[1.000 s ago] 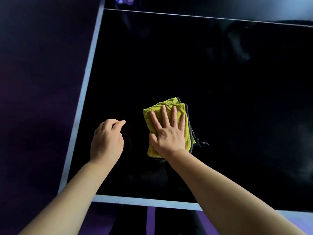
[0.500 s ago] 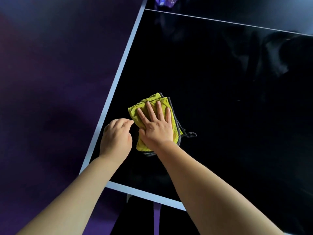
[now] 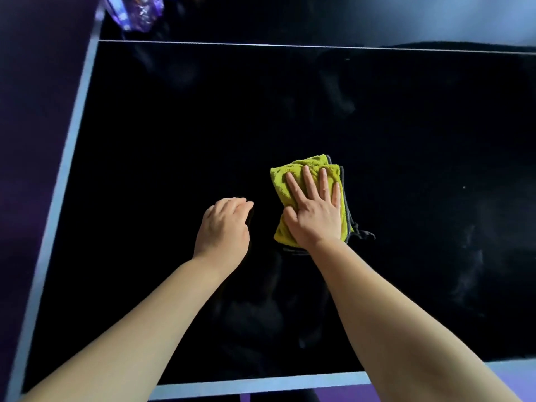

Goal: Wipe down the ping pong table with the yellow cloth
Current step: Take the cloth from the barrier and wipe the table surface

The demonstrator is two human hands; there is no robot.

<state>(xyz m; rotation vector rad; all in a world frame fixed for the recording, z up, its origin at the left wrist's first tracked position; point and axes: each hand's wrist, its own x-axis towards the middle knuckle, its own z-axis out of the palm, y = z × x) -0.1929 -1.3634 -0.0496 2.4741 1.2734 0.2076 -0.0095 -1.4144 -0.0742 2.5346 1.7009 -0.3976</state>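
Yellow cloth (image 3: 301, 162), fuzzy and folded into a thick pad with dark grey edging showing along one side, lies on the black ping pong table (image 3: 203, 126), about midway between the table's near white border and its far white line. The right hand (image 3: 316, 216) presses flat on it, fingers straight and slightly spread. The left hand (image 3: 223, 227), nearer the table's left border, has its fingers loosely curled and holds nothing.

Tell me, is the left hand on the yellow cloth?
No, the left hand sits beside the cloth with dark table between; only the right hand presses it.
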